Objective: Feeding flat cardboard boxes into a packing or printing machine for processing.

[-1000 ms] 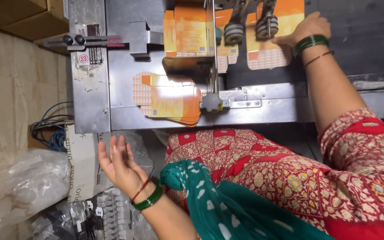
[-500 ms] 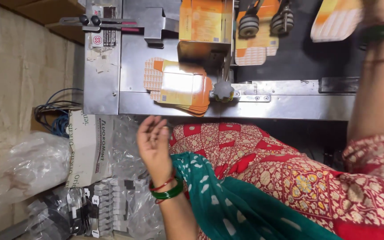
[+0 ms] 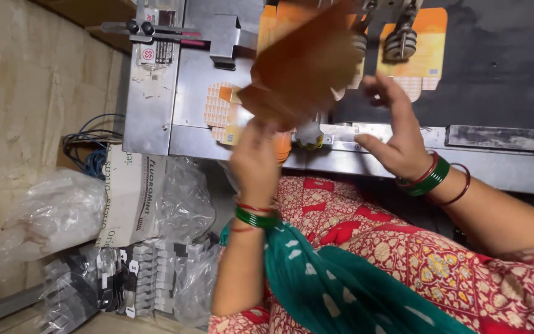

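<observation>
My left hand point(image 3: 256, 158), with green bangles at the wrist, is raised in front of the metal machine point(image 3: 156, 93) and grips a flat orange-brown carton blank point(image 3: 304, 68), which is blurred and tilted. My right hand point(image 3: 397, 133) hovers just to the right of that blank with its fingers spread and nothing in them. Behind the blank, a stack of orange and white carton blanks point(image 3: 217, 111) lies on the machine's plate. Another orange blank point(image 3: 428, 43) sits under a black roller point(image 3: 400, 43) at the top.
A steel ledge point(image 3: 502, 164) runs along the machine's front, above my lap in red patterned cloth with a green scarf point(image 3: 329, 278). On the floor at left lie clear plastic bags point(image 3: 57, 216), blue cables point(image 3: 88, 154), a printed cardboard box point(image 3: 134, 198) and a bag of small dark parts point(image 3: 125, 278).
My left hand has risen from beside my lap to the machine and now holds a carton blank. My right hand has come back from the far top right toward the middle.
</observation>
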